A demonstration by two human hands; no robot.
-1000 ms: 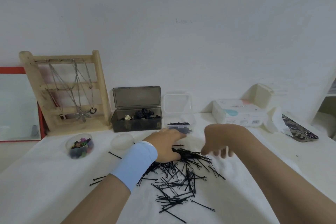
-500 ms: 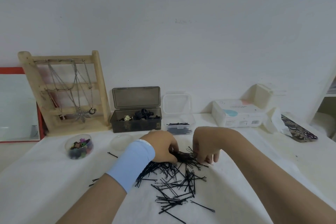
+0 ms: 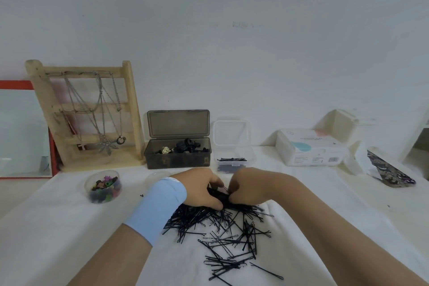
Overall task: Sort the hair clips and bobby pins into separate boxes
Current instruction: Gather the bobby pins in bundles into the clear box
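Both hands were bunched around one bundle of bobby pins [image 3: 219,197], left hand [image 3: 202,189] and right hand [image 3: 248,189] pinching it together, long axis running roughly left-right between them. The clear box [image 3: 234,161] sat just beyond the fingertips, a touch nearer the right. The white pack's [image 3: 311,147] print was too blurry to read.

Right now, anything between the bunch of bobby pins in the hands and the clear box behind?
Nothing visible. Both hands, left and right, hold the bobby pin bunch just in front of the open clear box; only bare white cloth lies between.
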